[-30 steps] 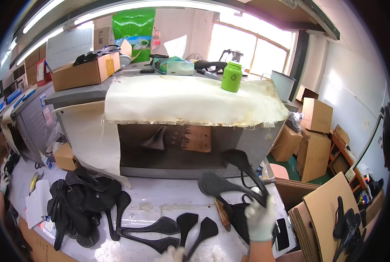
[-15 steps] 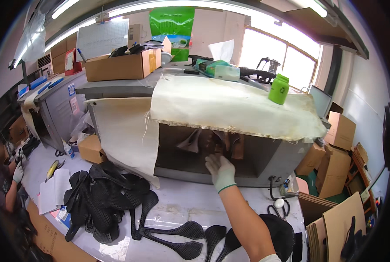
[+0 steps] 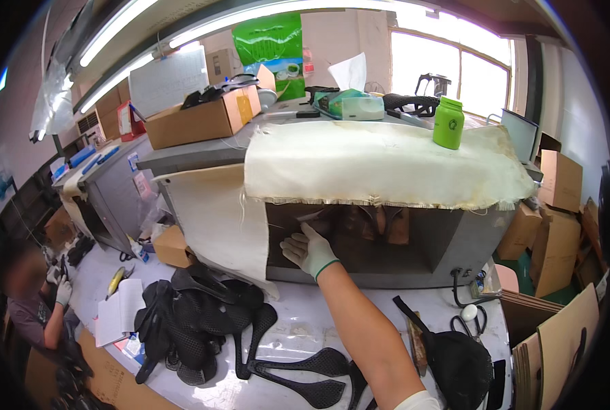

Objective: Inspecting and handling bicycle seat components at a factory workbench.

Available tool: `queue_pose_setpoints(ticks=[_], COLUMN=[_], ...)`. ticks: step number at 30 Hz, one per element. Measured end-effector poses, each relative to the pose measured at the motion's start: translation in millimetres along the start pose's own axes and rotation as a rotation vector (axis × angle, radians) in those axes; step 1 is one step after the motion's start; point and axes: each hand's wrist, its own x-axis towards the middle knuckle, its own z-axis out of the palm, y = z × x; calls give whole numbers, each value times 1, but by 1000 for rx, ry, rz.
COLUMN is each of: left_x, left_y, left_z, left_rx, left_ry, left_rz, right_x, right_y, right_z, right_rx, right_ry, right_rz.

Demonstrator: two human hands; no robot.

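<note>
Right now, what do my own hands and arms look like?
Your right hand wears a pale white glove with a thin green band at its cuff. The forearm is bare down to some white cloth, apparently a sleeve, at the lower edge. Your left hand is out of view.
</note>
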Motion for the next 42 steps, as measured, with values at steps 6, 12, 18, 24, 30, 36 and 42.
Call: queue_pose_setpoints(ticks=[6, 12, 18, 24, 30, 36, 42], left_x=[5, 15, -33, -190, -281, -220, -81], left_y=[0, -8, -37, -144, -194, -147, -8], left_z=[-3, -10, -50, -174, -343, -372, -339], left_rx=[15, -158, -459, -4, 1316, 827, 338], left_ry=[0, -125, 778, 1098, 314, 102, 596], left_rz=[-48, -70, -460, -906, -1183, -1059, -487], right_x=[37, -68, -199, -272, -320, -358, -415], right_y=[-5, 16, 40, 61, 82, 96, 87], right_z=[-16, -48, -94, -187, -223, -215, -218], right_rx=[222, 125, -256, -373, -443, -114, -93], right_ry=[94, -66, 190, 226, -10, 190, 82], right_rz=[-252, -273, -522, -893, -845, -714, -550])
